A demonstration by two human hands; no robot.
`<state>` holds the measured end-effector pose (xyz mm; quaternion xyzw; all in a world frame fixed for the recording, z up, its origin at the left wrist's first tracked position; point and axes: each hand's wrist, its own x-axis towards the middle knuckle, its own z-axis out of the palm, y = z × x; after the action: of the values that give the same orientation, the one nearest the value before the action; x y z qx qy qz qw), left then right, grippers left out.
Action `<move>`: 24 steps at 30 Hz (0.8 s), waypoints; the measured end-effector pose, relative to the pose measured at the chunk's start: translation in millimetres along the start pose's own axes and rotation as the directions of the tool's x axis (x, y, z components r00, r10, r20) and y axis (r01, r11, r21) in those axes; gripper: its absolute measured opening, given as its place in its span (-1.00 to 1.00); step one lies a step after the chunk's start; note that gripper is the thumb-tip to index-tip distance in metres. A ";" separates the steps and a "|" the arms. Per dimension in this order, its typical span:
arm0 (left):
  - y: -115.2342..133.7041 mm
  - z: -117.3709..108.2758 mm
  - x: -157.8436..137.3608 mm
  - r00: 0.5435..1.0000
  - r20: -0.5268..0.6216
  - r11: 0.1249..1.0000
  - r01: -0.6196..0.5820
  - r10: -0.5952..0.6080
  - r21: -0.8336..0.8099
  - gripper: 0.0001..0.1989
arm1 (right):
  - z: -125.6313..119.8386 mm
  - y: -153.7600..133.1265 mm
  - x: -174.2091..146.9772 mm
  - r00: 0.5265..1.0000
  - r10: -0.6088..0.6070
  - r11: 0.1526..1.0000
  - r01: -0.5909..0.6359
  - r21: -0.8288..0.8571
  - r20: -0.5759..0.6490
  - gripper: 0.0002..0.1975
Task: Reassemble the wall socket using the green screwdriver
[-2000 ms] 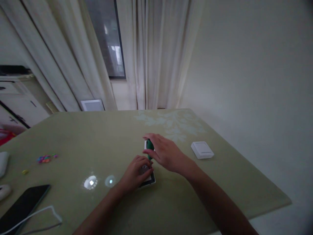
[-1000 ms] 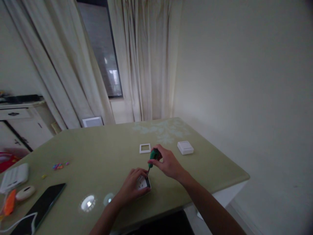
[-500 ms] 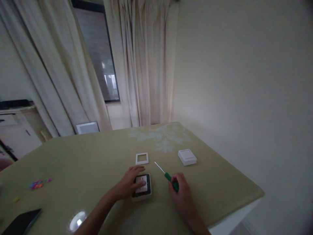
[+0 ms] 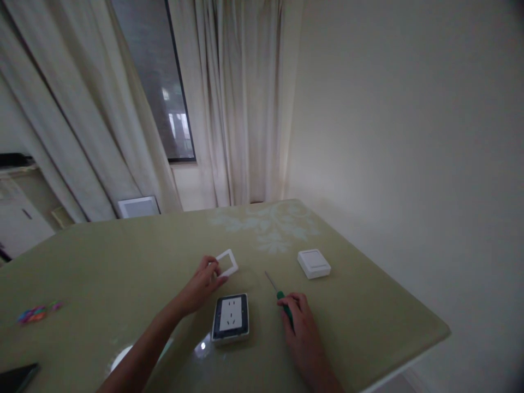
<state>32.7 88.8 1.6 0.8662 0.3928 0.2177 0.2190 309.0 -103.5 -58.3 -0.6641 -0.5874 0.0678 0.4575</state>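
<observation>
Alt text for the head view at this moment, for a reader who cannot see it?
On a green table, the person's left hand grips a white square frame while the right hand holds a green screwdriver. A wall socket lies between the hands, a white switch farther right.
</observation>
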 end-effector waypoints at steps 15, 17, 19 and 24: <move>47.1 -14.9 -66.0 0.961 0.194 0.980 -0.182 0.195 -0.082 -0.80 | -6.7 -9.3 4.3 0.999 0.018 0.998 -0.020 0.057 0.034 -0.75; 46.9 -15.5 -68.1 0.958 0.195 0.977 -0.193 0.208 -0.092 -0.80 | -6.0 -8.9 4.6 0.999 0.013 0.998 -0.015 0.058 0.032 -0.75; 44.7 -15.6 -70.0 0.957 0.187 0.972 -0.200 0.220 -0.119 -0.77 | -5.8 -8.3 5.1 0.999 0.009 0.998 -0.011 0.059 0.031 -0.75; 34.3 -14.2 -69.4 0.956 0.206 0.967 -0.169 0.207 -0.188 -0.28 | -8.0 -7.5 5.0 0.999 0.004 0.998 -0.006 0.056 0.034 -0.77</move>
<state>3.6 17.4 17.8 0.8971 0.2613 0.1710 0.3127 310.2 -104.4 -46.4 -0.6512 -0.5912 0.0970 0.4658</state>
